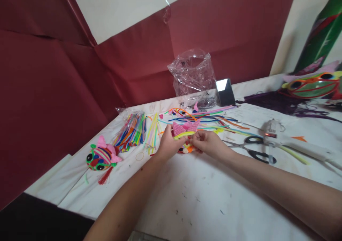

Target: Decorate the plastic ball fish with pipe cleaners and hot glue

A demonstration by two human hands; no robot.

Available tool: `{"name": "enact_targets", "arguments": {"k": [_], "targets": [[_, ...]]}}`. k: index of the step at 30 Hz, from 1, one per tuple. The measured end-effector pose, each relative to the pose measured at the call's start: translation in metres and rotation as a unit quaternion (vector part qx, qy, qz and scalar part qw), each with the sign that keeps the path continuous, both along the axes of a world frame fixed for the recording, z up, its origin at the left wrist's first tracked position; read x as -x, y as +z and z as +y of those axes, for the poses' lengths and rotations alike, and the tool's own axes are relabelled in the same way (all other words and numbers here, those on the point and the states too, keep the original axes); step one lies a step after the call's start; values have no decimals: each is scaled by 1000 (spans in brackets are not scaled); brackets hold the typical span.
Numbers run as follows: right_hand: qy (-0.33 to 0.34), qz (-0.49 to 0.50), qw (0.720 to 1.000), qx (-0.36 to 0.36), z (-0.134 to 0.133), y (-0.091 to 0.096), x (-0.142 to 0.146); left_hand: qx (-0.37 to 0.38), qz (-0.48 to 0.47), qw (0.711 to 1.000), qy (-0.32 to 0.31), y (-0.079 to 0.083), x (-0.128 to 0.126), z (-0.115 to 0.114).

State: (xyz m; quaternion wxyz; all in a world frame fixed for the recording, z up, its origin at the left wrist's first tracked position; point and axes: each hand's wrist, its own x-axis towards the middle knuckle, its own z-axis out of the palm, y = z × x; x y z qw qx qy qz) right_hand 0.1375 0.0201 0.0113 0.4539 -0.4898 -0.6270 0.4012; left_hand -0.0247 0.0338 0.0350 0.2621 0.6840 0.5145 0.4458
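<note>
A colourful pipe-cleaner fish (189, 149) with pink ear-like fins (184, 127) and a yellow strip (184, 135) is between my hands above the table. My left hand (172, 144) wraps around its left side, thumb across the front. My right hand (207, 141) is closed, its fingertips pinching at the fish's right edge. My fingers hide much of the body; an eye and an orange part show below. Behind it lie loose pipe cleaners (224, 121) in many colours. Right of my right hand lie black-handled scissors (253, 150).
A similar pipe-cleaner fish (100, 157) with a red tassel sits left, before a bag of pipe cleaners (130, 130). A white glue gun (299, 145) lies right. A phone (225, 92) and a clear plastic bag (193, 73) stand behind; a larger fish piece (315, 84) is far right.
</note>
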Motion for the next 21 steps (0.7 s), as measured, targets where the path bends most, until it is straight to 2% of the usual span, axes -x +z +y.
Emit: {"name": "enact_targets", "arguments": {"k": [5,12,17,21], "targets": [[-16,-24,1000,0,0,3,1,14,-35,999,-9,-1,-2,6],[-17,-36,999,-4,2,3,2,30,-40,999,14,-2,-3,6],[-12,-10,1000,19,5,3,1,24,-47,999,6,-3,-3,5],[16,26,998,52,8,14,-12,35,-60,998,7,-5,-2,5]]}}
